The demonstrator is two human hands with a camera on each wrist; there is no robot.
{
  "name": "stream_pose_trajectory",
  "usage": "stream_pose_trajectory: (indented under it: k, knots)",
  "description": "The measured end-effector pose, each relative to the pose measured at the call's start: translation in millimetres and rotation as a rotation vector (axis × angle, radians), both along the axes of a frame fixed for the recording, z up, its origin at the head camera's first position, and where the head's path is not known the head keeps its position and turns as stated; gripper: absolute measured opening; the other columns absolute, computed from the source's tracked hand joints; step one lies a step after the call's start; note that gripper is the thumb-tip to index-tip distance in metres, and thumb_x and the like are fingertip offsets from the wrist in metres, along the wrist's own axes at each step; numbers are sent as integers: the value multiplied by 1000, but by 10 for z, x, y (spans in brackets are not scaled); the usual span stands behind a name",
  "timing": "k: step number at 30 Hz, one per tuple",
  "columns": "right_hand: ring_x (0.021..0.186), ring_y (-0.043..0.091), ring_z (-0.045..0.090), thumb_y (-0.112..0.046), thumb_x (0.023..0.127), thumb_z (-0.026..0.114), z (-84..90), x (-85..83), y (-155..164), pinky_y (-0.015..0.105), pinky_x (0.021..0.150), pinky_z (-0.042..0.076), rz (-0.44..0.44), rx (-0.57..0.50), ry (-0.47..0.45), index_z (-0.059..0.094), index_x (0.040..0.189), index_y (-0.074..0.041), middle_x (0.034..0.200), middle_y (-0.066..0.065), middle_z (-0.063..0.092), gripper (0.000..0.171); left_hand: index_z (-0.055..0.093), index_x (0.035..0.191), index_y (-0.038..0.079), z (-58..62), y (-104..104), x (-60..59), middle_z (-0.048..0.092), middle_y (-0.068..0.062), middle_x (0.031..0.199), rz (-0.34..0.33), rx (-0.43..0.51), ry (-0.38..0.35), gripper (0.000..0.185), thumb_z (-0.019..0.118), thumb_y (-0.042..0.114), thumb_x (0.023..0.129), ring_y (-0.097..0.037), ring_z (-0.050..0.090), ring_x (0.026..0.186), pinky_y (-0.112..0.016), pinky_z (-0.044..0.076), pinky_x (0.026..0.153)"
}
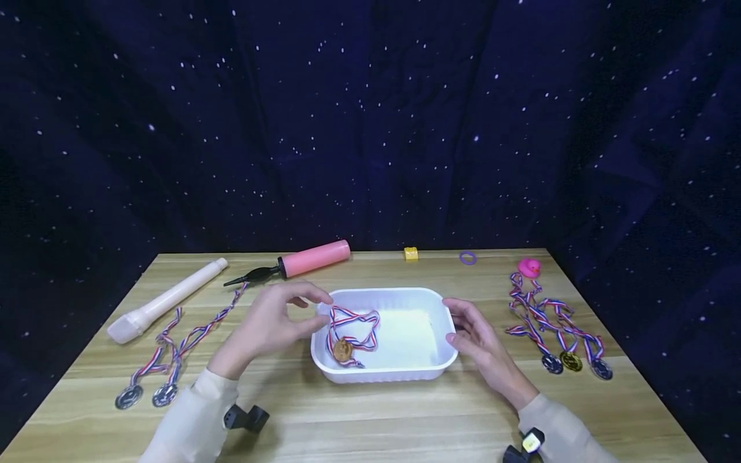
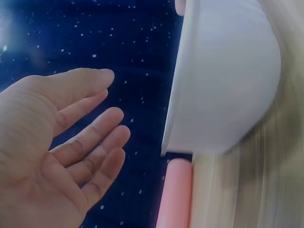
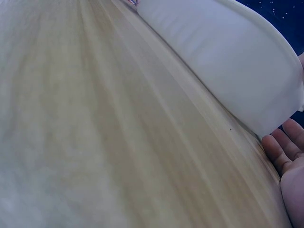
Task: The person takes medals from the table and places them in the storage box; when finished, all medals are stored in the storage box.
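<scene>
A white plastic basin (image 1: 405, 372) sits on the table, with a bronze-coloured medal (image 1: 342, 350) and its red, white and blue ribbon (image 1: 370, 316) lying inside on the left. Beside the basin's left end is my left hand (image 1: 282, 318), thumb and fingers apart with nothing between them; the left wrist view shows this hand (image 2: 71, 147) separated from the basin wall (image 2: 223, 76) by a gap. At the other end, my right hand (image 1: 477, 337) touches the rim with thumb and forefinger. In the right wrist view its fingers (image 3: 285, 147) lie loosely against the basin's end (image 3: 228, 61).
Left: a white microphone-shaped stick (image 1: 168, 301) and two silver medals (image 1: 164, 394) on ribbons. At the back: a pink hand pump (image 1: 315, 258), a small yellow chest-like piece (image 1: 411, 254) and a purple ring (image 1: 467, 258). Right: a pink rubber duck (image 1: 529, 267) and three ribboned medals (image 1: 570, 361).
</scene>
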State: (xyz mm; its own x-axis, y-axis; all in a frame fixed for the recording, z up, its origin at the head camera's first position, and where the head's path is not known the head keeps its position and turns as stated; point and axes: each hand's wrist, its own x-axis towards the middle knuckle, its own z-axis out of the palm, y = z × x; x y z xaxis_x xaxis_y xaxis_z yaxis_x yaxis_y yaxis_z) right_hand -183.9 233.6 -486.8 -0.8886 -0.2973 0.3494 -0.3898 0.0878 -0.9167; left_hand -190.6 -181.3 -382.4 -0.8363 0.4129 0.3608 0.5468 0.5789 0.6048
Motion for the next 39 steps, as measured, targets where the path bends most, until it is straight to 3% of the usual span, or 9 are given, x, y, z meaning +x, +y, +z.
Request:
stream_pose_trajectory:
  k: [7,11,17,25,31,39]
  knots:
    - [135,30,59,-1,102,64,2,-9,6,25,112,52,-1,-2,-5,45,162,2,157,26,53,62,83,114,19,-2,-401,152,81,9,114,69,63,63,27,91,5,92,-13,75,106,-32,65,92]
    - [135,28,59,-1,103,64,1,-6,14,24,111,52,-2,-5,-10,45,162,2,157,26,54,62,83,114,19,-77,-597,244,81,7,114,97,105,85,27,90,4,93,-9,75,105,-24,63,91]
    - [136,28,59,-2,103,64,1,4,19,24,111,52,1,-2,-16,45,162,1,157,24,54,62,82,114,23,-203,-872,410,82,6,115,194,114,73,30,91,5,93,-6,75,103,-16,58,93]
    - [136,31,59,-2,103,64,15,-1,12,25,110,53,6,-9,-16,45,162,1,157,25,54,62,81,115,6,-394,-1166,607,80,15,112,247,163,62,28,91,-2,90,0,72,105,-13,57,90]
    - [136,33,58,-2,103,64,13,-8,17,25,110,52,5,-6,-20,45,162,2,157,25,54,62,82,119,11,-493,-1402,771,82,12,112,320,127,72,37,95,0,86,3,72,103,-9,54,90]
    - [136,33,59,-1,102,64,5,-18,14,25,111,52,-1,0,-15,46,161,1,157,25,55,62,83,121,21,-622,-1685,906,80,20,116,428,33,110,50,101,4,78,17,63,107,-2,47,89]
